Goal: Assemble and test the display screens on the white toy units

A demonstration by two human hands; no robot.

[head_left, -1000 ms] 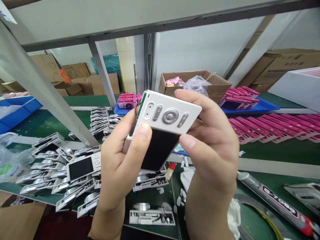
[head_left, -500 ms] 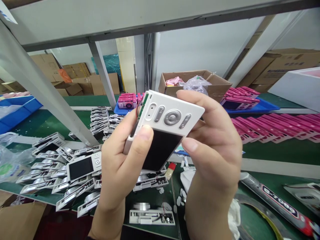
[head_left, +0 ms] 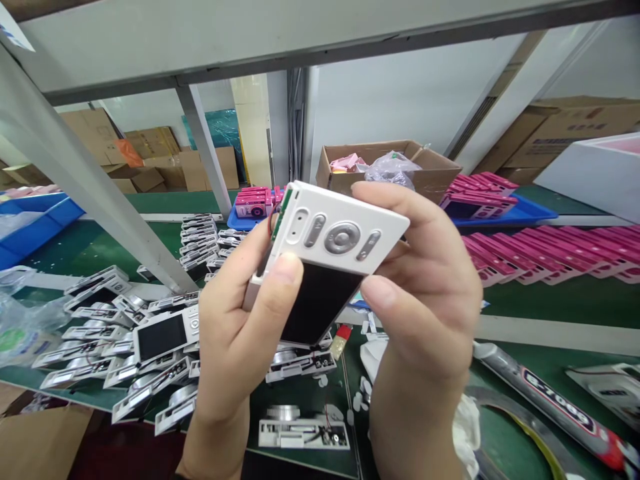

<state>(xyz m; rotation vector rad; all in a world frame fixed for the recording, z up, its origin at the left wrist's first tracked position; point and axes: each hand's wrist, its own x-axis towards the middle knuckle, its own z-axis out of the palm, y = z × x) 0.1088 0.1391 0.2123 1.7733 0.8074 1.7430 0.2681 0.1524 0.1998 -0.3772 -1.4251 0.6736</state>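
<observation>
A white camera body (head_left: 345, 207) with grey buttons and a dark screen is held up, tilted, between both hands. My left hand (head_left: 245, 320) grips its left side, the thumb lying by the screen's corner. Around the far right corner and right edge my right hand (head_left: 425, 287) is closed, its thumb tip near the screen. A green board edge and thin wires show along the open left side of the body. Below, a white camera part (head_left: 303, 435) with a round dial piece lies on the green bench. The fingers behind the body are partly hidden.
Many white camera parts (head_left: 163, 337) are piled at left. Pink camera bodies (head_left: 555, 253) stand in a row at right, with a blue tray (head_left: 535, 212) behind. A cardboard box (head_left: 435, 183) sits at the back. A grey tube (head_left: 540, 397) lies front right.
The hands and the camera body have shifted very slightly left, and the body is tilted a little differently. Both hands keep their hold.
</observation>
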